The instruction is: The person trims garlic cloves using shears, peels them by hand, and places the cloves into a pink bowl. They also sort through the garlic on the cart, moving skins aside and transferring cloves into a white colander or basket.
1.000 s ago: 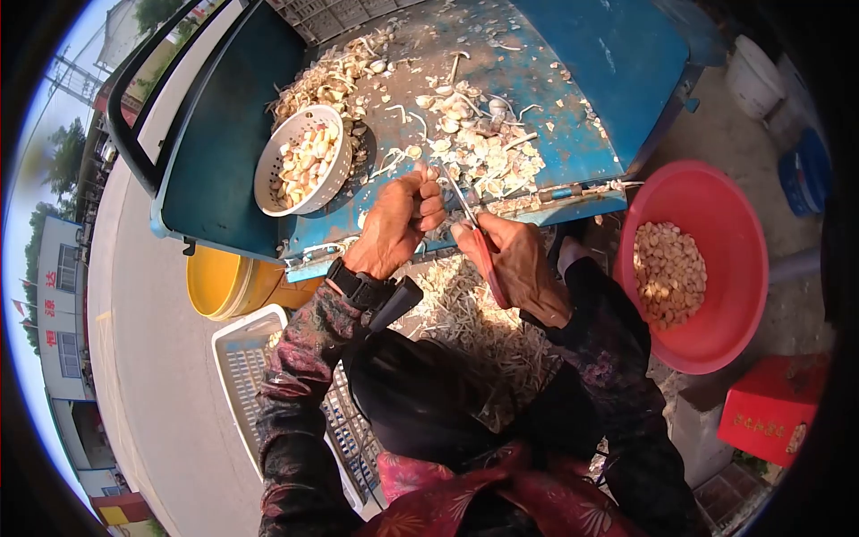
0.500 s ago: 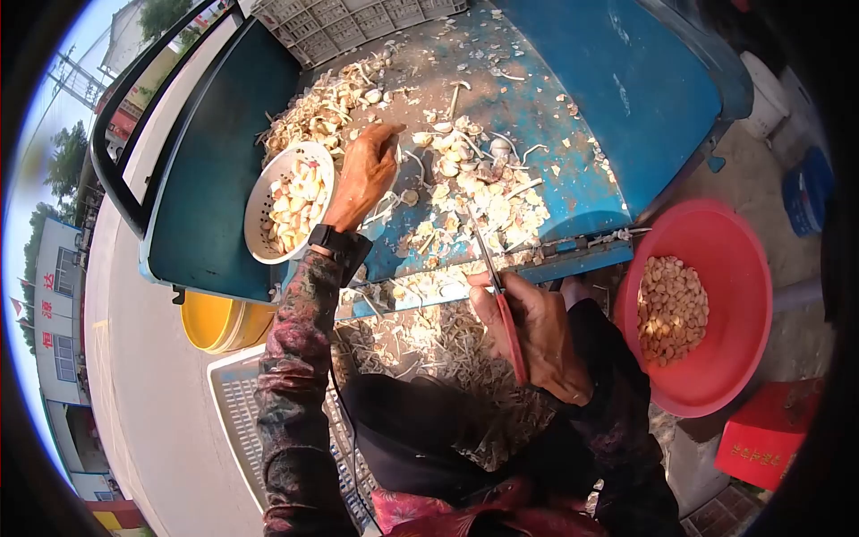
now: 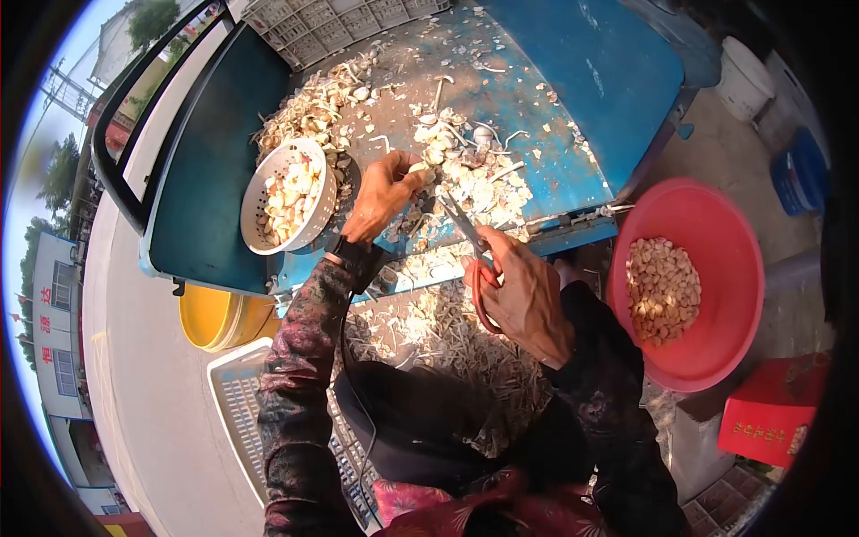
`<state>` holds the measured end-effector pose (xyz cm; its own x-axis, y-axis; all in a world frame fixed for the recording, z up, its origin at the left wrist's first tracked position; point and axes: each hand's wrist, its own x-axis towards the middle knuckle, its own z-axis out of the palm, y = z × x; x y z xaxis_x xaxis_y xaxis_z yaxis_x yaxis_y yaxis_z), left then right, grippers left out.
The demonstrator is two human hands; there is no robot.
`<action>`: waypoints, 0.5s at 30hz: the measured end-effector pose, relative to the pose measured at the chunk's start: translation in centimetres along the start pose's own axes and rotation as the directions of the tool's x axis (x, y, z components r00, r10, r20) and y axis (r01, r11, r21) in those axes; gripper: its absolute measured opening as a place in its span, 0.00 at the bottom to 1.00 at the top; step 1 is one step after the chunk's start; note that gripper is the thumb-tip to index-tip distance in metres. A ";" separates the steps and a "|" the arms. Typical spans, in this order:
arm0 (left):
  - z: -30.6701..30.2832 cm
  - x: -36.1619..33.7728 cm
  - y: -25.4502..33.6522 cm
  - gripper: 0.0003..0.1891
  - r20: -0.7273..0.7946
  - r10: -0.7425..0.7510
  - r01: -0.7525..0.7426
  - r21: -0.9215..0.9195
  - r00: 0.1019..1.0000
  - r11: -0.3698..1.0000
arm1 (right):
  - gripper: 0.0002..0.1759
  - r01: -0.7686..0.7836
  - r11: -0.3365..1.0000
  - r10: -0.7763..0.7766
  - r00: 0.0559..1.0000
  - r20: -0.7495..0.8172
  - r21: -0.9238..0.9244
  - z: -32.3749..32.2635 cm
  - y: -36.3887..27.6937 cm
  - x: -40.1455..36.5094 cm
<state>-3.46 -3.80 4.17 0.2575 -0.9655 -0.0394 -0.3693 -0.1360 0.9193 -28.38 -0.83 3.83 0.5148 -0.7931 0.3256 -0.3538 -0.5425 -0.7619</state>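
Note:
My right hand (image 3: 528,300) is wrapped round a pair of scissors (image 3: 463,224) with red handles, the blades pointing up and left. Just left of the blade tips, my left hand (image 3: 385,195) pinches a pale garlic clove (image 3: 424,172) between thumb and fingers. Loose garlic skins, stems and cloves (image 3: 470,166) lie on the blue truck bed beyond the blades. Beside my left wrist, a white perforated bowl (image 3: 254,217) holds garlic cloves (image 3: 292,199).
A red basin (image 3: 729,313) with peeled cloves (image 3: 664,286) stands to the right, above a red box (image 3: 774,412). On the left are a yellow bucket (image 3: 204,318) and a white crate (image 3: 234,403). A grey crate (image 3: 335,31) stands at the back of the truck bed.
My left hand has moved right, away from the bowl, and now pinches a clove. The scissors have tilted left, with their tips nearer my left hand. The view has shifted slightly.

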 end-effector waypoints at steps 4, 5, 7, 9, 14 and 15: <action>1.0 -5.4 2.9 0.15 0.111 -0.137 0.162 -0.273 0.984 0.948 | 0.24 -0.016 0.994 0.025 0.996 0.089 -0.108 0.2 0.4 0.2; 1.0 -6.3 3.0 0.15 0.144 -0.113 0.154 -0.320 0.983 0.935 | 0.24 -0.016 0.994 0.026 0.995 0.092 -0.109 0.3 0.5 0.1; 1.0 -7.2 3.0 0.15 0.145 -0.112 0.155 -0.338 0.983 0.928 | 0.22 0.041 0.998 -0.038 0.998 0.056 -0.049 0.6 0.6 0.0; 0.8 -8.1 3.1 0.15 0.146 -0.115 0.160 -0.352 0.983 0.922 | 0.16 0.164 0.986 -0.162 0.986 -0.051 0.041 1.3 0.8 0.3; 0.3 -8.3 3.6 0.14 0.204 -0.087 0.154 -0.344 0.975 0.926 | 0.11 0.096 0.994 -0.102 0.988 0.115 0.054 0.2 -0.3 0.2; 0.3 -8.3 3.3 0.13 0.250 -0.104 0.194 -0.366 0.963 0.910 | 0.11 -0.069 0.965 0.014 0.977 0.214 0.252 0.2 -0.6 0.2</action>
<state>-7.12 3.69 7.43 0.0627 -0.9707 -0.2319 0.0411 -0.2296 0.9724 -27.89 -0.63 4.26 0.6655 -0.7225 0.1876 -0.1800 -0.3993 -0.8990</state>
